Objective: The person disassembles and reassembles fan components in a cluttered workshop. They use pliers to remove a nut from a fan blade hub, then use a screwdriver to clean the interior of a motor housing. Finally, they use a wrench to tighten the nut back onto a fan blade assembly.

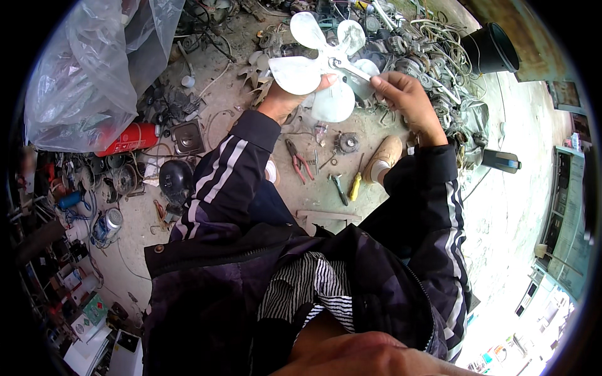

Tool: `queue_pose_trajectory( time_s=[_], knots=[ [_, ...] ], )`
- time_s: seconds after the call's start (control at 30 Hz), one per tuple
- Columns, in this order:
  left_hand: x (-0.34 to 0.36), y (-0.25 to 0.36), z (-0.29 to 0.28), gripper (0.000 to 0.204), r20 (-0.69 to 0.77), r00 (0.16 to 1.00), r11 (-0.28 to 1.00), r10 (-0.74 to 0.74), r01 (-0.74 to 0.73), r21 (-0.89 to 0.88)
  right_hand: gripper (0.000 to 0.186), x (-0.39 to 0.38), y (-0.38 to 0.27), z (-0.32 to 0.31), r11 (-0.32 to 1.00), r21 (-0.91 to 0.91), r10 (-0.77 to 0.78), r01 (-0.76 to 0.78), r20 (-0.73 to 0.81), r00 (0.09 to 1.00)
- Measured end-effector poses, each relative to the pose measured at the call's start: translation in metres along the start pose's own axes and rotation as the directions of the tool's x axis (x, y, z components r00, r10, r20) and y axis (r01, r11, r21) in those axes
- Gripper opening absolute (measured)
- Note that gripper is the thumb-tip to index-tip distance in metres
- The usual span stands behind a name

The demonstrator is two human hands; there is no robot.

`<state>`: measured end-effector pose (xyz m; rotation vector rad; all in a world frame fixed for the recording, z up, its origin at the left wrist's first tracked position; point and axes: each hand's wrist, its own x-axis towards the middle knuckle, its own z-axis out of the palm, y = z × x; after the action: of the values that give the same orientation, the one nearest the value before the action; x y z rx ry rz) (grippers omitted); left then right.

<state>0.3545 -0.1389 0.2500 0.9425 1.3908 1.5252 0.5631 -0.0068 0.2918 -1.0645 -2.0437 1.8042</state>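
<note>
Two hands, fan gripped, wrench pinched

You have one white fan with five blades and two hands at it. On your side of the fan are one pair of pliers, one hammer, one screwdriver, one round part and two shoes. Right of the fan is one black bucket; left of it, one red cylinder and one plastic bag.
</note>
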Motion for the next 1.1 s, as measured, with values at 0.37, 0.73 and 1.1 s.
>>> queue_pose_trajectory(
  time_s=[0.37, 0.73, 1.1],
  knots=[
    [-0.006, -0.005, 0.009, 0.036, 0.243, 0.962, 0.990, -0.124, 0.104, 0.093, 0.023, 0.016, 0.006, -0.004, 0.967, 0.123, -0.190, 0.225, -0.242, 0.952],
    [-0.003, -0.008, 0.004, 0.051, 0.171, 0.957, 0.963, -0.234, 0.252, -0.093, 0.024, 0.007, 0.003, -0.009, 0.829, 0.553, -0.047, 0.085, -0.082, 0.995],
    [0.000, 0.004, -0.002, 0.045, -0.077, 0.990, 0.982, -0.117, 0.104, -0.160, 0.030, -0.001, 0.000, 0.012, 0.922, 0.380, 0.053, -0.078, 0.077, 0.996]
  ],
)
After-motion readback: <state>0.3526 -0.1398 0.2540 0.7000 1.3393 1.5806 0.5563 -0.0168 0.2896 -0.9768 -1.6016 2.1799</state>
